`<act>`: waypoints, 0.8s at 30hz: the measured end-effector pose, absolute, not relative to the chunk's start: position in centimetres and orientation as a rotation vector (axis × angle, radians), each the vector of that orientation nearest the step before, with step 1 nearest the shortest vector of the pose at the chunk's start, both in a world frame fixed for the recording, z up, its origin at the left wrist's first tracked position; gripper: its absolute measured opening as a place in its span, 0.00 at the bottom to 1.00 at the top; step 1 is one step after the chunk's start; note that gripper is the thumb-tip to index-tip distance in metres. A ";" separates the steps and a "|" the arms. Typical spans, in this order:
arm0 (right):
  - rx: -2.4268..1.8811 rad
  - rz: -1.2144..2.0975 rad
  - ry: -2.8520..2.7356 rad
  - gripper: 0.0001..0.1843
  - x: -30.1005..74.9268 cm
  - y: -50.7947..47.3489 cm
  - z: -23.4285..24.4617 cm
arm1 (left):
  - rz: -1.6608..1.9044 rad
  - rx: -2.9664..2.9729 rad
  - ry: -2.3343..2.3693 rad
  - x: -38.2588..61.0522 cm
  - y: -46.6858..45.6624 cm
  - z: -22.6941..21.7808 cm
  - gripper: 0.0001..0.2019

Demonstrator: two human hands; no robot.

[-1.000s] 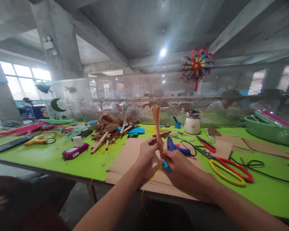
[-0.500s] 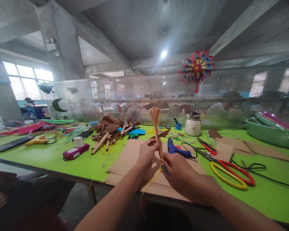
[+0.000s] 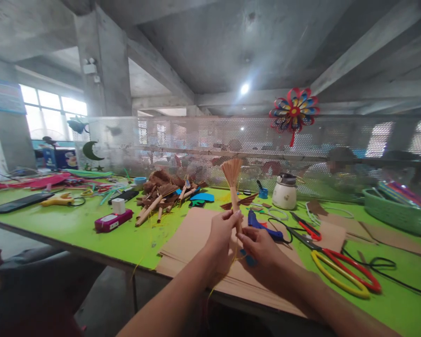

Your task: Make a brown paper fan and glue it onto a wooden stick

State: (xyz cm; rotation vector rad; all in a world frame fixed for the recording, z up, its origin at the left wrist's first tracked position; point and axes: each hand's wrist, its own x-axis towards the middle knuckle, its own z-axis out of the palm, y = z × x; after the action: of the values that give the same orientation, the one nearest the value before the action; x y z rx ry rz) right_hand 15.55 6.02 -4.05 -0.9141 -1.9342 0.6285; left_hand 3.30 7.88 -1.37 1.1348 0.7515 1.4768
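My left hand (image 3: 221,238) and my right hand (image 3: 261,248) are both closed on the stem of a small brown paper broom (image 3: 233,185), held upright over a stack of brown cardboard sheets (image 3: 192,231). Its fringed top fans out above my fingers. A thin yellow cord (image 3: 228,267) hangs from the stem below my hands. A blue glue gun (image 3: 261,221) lies just behind my right hand. A small blue piece (image 3: 249,259) shows under my right hand.
A pile of finished brown brooms (image 3: 159,189) lies at the back left, near a pink box (image 3: 112,221). Large yellow and red scissors (image 3: 340,269) lie right of my hands. A white pot (image 3: 284,193), a green basket (image 3: 396,213) and a mesh screen (image 3: 196,145) stand behind.
The view has tilted down and shifted slightly. The broom's fringe has turned and now fans out wider. My hands keep their hold on the stem.
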 end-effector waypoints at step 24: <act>-0.762 1.236 -1.806 0.20 15.9 5.3 -3.4 | 1.331 1.124 0.595 2.4 6.8 -0.1 0.17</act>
State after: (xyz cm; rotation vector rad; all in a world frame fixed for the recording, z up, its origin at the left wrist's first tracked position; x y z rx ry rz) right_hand 15.92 5.30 -3.43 -0.7624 -1.8058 1.2357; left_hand 2.40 6.82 -0.12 1.1236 0.5949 1.3306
